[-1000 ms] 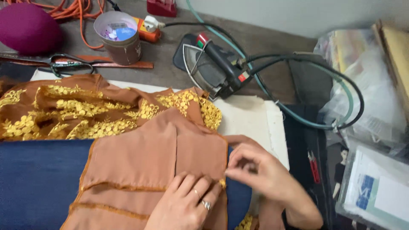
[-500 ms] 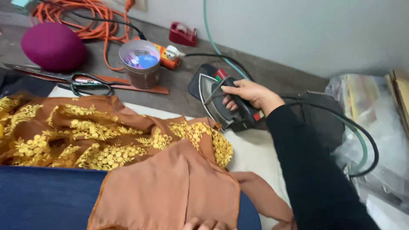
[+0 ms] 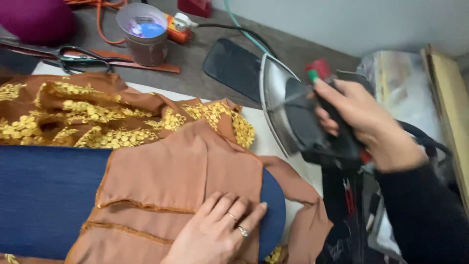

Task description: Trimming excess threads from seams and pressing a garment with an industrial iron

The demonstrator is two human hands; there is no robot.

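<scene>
Above pad, right hand [image 3: 371,122] grip clenched on iron [image 3: 298,117]; left hand [image 3: 215,234] flat, pressing brown fabric [image 3: 181,171].

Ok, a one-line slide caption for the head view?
Right hand lifts a steam iron while left hand flattens brown fabric on a blue pad.

The scene was lit evenly by soft, diffuse light, with only weak shadows. The shiny metal soleplate of the dark iron [image 3: 281,105] carried a pale glare. The right hand [image 3: 371,122] was blurred by motion, and the picture looked soft overall.
</scene>
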